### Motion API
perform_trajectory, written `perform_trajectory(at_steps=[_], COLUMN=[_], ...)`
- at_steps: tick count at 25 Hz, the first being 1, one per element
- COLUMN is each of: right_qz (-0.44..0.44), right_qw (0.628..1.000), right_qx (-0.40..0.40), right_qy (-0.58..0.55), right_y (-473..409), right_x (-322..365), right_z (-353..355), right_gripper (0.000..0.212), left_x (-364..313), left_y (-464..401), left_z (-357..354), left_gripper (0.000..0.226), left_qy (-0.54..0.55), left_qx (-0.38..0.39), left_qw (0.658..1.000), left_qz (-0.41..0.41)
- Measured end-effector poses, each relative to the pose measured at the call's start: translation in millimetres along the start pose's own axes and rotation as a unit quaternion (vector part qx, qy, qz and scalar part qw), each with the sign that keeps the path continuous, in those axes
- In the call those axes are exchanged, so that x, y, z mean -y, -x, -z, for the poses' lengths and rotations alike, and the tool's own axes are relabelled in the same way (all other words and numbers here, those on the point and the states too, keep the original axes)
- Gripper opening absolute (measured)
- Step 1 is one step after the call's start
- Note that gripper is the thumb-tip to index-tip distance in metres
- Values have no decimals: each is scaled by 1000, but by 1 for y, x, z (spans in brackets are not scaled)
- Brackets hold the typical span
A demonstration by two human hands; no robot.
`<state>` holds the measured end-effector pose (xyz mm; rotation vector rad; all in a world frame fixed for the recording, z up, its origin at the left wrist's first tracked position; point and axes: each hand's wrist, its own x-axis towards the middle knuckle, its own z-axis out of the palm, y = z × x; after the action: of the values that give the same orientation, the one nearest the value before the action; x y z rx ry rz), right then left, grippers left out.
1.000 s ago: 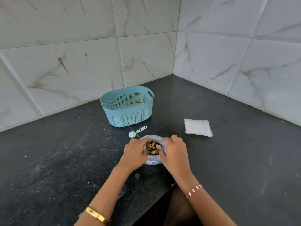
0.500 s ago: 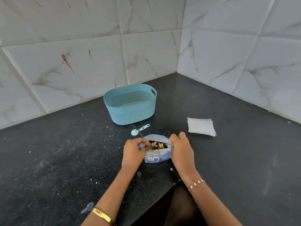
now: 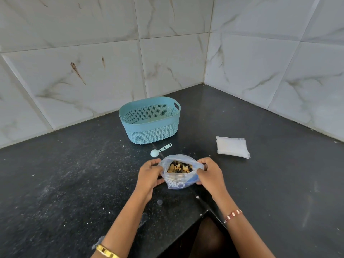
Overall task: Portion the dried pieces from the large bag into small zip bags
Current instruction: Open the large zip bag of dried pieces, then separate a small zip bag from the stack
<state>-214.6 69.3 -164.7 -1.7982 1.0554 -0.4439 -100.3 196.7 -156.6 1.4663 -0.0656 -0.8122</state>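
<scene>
I see the bag standing on the dark worktop, mouth open, dried pieces showing inside. My left hand and right hand each grip a side of it, fingers curled on the plastic. A scoop lies just behind, a basket beyond, zip bags stacked to the right.

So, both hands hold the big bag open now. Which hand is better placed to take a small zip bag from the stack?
Probably the right hand. The stack of small zip bags lies on its side of the large bag; the left hand would have to cross over the open bag.
</scene>
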Motion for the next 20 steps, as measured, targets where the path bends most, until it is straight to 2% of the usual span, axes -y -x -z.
perform_trajectory(at_steps=[5, 8, 10, 13, 15, 17, 20], right_qz=[14, 10, 7, 20, 26, 21, -54], right_qw=[999, 1000, 1000, 996, 985, 969, 962], right_qx=[-33, -17, 3, -84, -173, -241, -245], right_qy=[-31, -6, 5, -6, 10, 50, 106], right_y=[-21, -34, -42, -59, -69, -77, -86], right_x=[6, 8, 8, 8, 4, -5, -24], right_z=[7, 11, 19, 45, 68, 88, 107], right_gripper=[24, 22, 20, 14, 15, 20, 39], left_x=[-1, -7, -18, -41, -52, -55, -45], left_y=[-15, -27, -27, -24, -22, -23, -30], left_z=[-12, -23, -32, -53, -77, -107, -150], left_gripper=[34, 40, 45, 45, 41, 38, 41], left_qy=[11, -58, -151, -219, -211, -199, -185], left_qx=[4, -12, -38, -52, -2, 63, 146], left_qw=[1000, 998, 985, 957, 952, 957, 964], left_qz=[-3, -14, -71, -186, -222, -201, -124])
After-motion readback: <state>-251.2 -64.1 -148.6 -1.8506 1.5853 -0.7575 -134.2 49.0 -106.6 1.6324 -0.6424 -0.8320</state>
